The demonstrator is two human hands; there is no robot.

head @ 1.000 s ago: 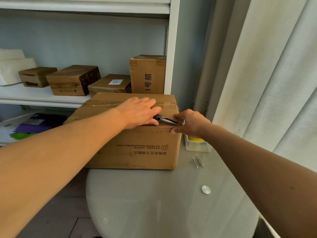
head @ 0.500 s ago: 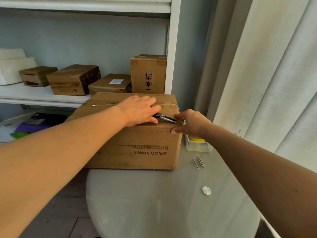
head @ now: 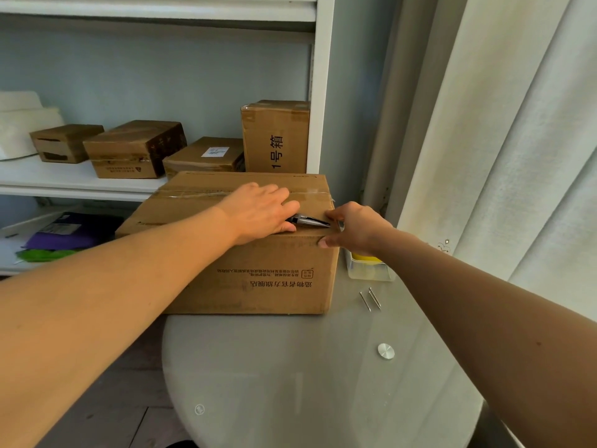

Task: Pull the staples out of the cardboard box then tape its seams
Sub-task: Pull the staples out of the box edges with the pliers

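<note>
On the round glass table (head: pixel 290 383) sits the cardboard box (head: pixel 258 273), its printed front face toward the camera and a strip of clear tape (head: pixel 200 194) running across its top. Atop the box near its front right edge, the left hand (head: pixel 258 213) lies palm down with fingers curled over the handles of dark needle-nose pliers (head: pixel 310 220), whose tips point right toward the box's right corner. At that corner the right hand (head: pixel 355 229) grips the box edge, thumb on the front face and fingers curled on top, touching the plier tips. Just right of the box stand a small clear container with yellow contents (head: pixel 368 270) and two pulled metal staples (head: pixel 371 298) on the glass. Behind the box, a white shelf (head: pixel 80 185) carries four smaller cardboard boxes (head: pixel 135 150).
</note>
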